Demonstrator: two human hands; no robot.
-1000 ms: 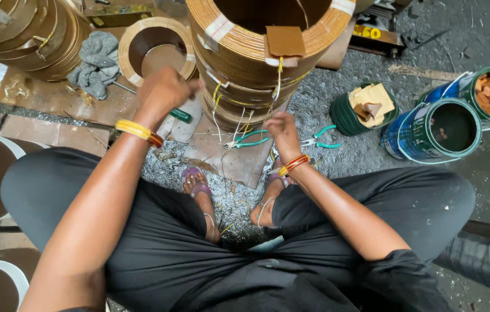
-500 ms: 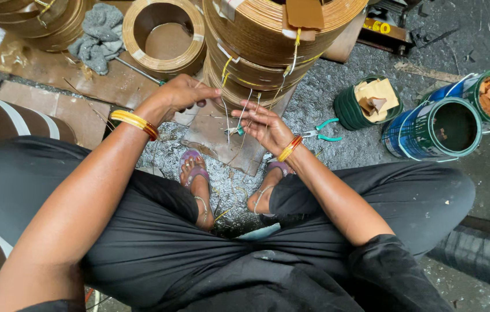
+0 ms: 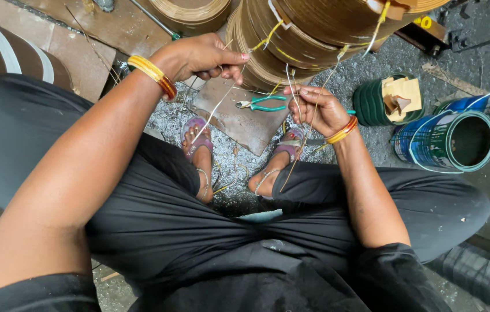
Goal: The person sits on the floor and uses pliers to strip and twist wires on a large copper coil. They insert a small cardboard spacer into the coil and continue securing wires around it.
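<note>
Left hand (image 3: 201, 56): closed on a thin pale strand (image 3: 213, 112), now drawn taut from the coil stack (image 3: 291, 40); earlier it lay by the board. Right hand (image 3: 317, 107): fingers pinched on strands beneath the coils, raised since then. Green pliers (image 3: 262, 104): idle on the board (image 3: 239, 124).

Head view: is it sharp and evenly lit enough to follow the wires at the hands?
Head view: light is soft and even, no glare or hard shadows. Both the left hand and right hand are sharp, and the thin wires read clearly. The coil stack is cut off at the top edge, and the edges bend slightly from the wide lens.
</note>
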